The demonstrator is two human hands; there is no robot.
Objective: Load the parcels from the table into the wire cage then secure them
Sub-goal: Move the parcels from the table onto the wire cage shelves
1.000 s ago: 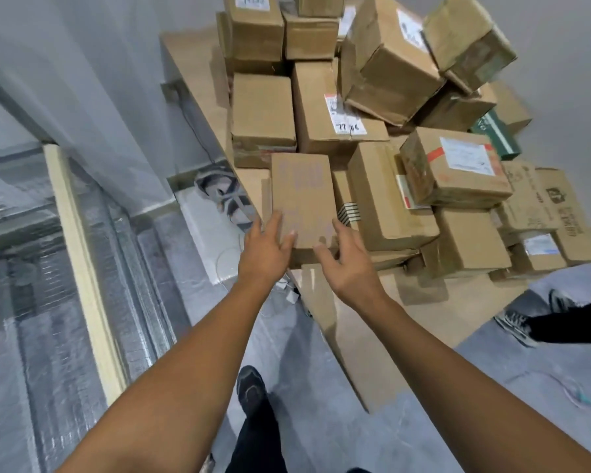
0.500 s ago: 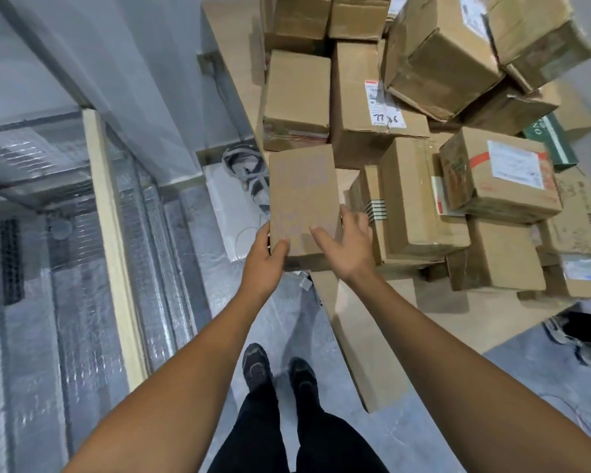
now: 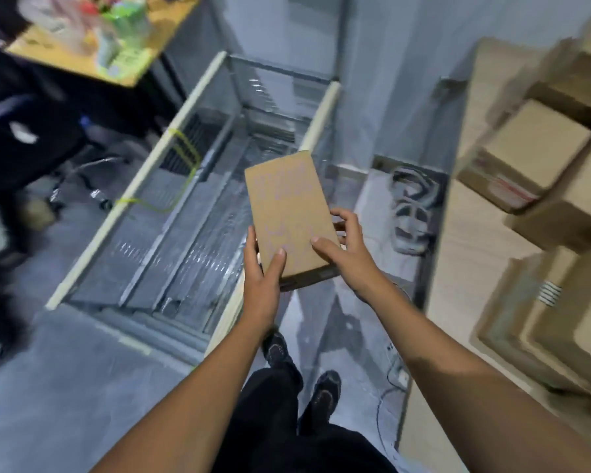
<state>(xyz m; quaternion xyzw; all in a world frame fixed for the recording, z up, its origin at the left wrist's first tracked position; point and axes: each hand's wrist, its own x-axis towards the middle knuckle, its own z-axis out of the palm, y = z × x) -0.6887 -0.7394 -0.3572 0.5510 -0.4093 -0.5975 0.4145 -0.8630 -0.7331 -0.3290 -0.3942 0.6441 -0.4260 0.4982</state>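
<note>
I hold a flat brown cardboard parcel in the air with both hands. My left hand grips its near left corner, thumb on top. My right hand grips its right side, thumb on top and fingers curled round the edge. The parcel hangs over the near right part of the wire cage, which stands open at the top with pale rails and nothing visible inside. More cardboard parcels are piled on the wooden table at the right.
A yellow-green cord hangs on the cage's left rail. An office chair and a desk with bottles stand at the left. Cables and a pale bundle lie on the floor between cage and table. My feet are below.
I have lifted the parcel off the table and swung it left, and my view turned with it from the pile to the wire cage. Both hands kept their hold.
</note>
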